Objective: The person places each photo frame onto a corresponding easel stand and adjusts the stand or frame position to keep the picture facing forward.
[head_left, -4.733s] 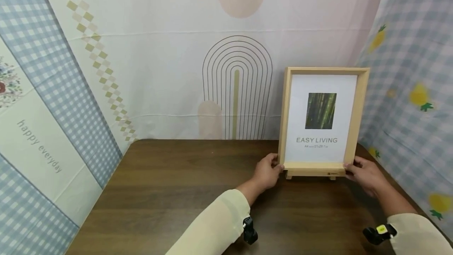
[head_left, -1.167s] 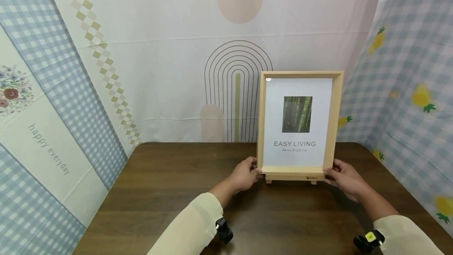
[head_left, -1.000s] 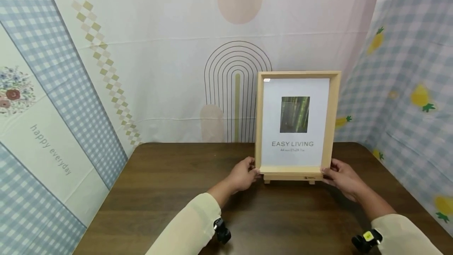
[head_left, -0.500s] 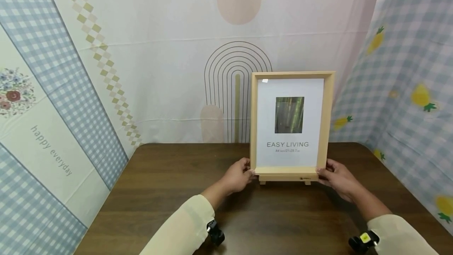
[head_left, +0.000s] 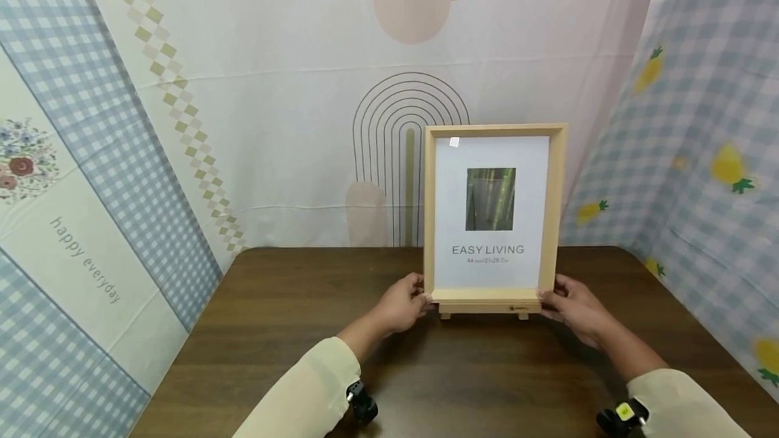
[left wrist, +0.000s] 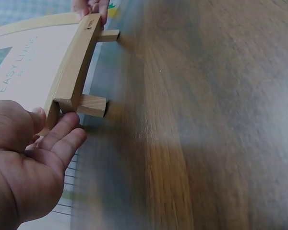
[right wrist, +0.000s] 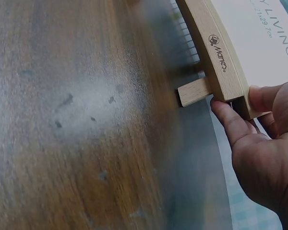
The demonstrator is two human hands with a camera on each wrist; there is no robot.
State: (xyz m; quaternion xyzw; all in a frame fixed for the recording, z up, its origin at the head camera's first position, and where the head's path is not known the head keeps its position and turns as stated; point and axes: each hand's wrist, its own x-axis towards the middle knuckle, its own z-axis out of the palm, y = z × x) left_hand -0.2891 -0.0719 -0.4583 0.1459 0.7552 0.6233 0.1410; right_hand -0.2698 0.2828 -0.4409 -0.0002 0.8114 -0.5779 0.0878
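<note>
A light wooden picture frame (head_left: 552, 222) stands upright on a small wooden easel (head_left: 481, 307), right of centre in the head view. Behind its glazing lie a white "EASY LIVING" sheet and a small bamboo photo. My left hand (head_left: 403, 304) grips the lower left corner, thumb on the frame's front. At the opposite lower corner, my right hand (head_left: 578, 309) holds on in the same way. In the left wrist view, fingers (left wrist: 62, 132) reach under the end of the easel's ledge (left wrist: 79, 62). The right wrist view shows the ledge's printed logo (right wrist: 217, 52) and one short foot (right wrist: 194, 91).
The dark wooden table (head_left: 292, 289) extends to both sides and in front of the easel. A patterned cloth (head_left: 292, 140) hangs behind it, with checked cloth (head_left: 700, 222) at the right side. Each sleeve carries a small black camera (head_left: 363, 403).
The picture frame and easel have slid left across the table, with both hands keeping their hold on the lower corners. The frame's corner glare has shifted slightly.
</note>
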